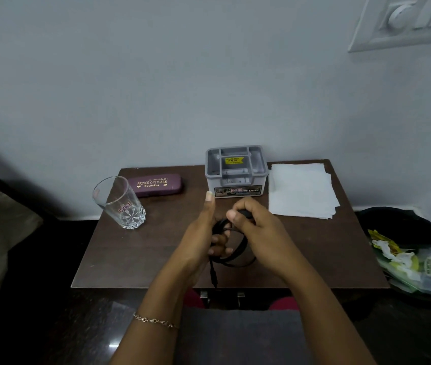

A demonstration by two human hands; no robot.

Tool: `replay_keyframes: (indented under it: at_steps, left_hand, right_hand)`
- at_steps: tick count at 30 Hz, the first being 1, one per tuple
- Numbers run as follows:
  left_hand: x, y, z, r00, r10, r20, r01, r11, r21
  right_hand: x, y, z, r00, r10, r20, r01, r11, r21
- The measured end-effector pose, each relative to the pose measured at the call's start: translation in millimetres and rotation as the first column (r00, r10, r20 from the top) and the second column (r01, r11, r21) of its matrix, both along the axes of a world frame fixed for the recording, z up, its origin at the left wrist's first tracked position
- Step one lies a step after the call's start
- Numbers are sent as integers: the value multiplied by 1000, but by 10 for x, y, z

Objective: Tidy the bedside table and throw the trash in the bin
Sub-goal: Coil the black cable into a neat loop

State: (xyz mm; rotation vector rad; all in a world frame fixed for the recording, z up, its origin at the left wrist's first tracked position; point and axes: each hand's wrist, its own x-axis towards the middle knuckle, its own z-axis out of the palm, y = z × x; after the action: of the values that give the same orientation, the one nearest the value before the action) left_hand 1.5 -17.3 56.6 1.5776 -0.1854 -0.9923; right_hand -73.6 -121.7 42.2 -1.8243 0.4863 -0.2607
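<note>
1. Black cable (213, 273): coiled in loops, held over the front middle of the bedside table (314, 246), one end hanging.
2. My left hand (201, 238): fingers curled through the coil, thumb upright.
3. My right hand (256, 227): pinching the cable at the coil's top.
4. Behind: grey organiser box (235, 172), napkins (301, 191), glass (119, 204), spectacle case (155, 184).
5. Right of the table: bin (406, 225) holding trash.

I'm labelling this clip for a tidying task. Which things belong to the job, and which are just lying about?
Job: black cable, gripped by left hand and right hand; glass; spectacle case; grey organiser; white napkins; bedside table; bin with trash.
Just there: wall switch panel; bracelet on the left wrist.
</note>
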Motion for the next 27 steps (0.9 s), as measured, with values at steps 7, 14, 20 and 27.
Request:
replay_keyframes:
  at_steps: [7, 14, 20, 27]
  left_hand:
    - [43, -36, -58, 999, -31, 27, 35, 988, -148]
    - [-99, -6, -138, 970, -61, 234, 123, 958, -261]
    - [-247, -96, -138, 986, 109, 124, -73, 961, -265]
    - [-54, 72, -28, 1000, 25, 8, -21, 946, -323]
  right_hand:
    - [126, 222, -100, 946, -215, 242, 275, 928, -251]
    - [155, 122, -116, 758, -636, 145, 518, 723, 457]
    - [163, 140, -105, 686, -727, 34, 529, 530, 663]
    - [-113, -327, -194, 954, -293, 61, 222, 830, 512]
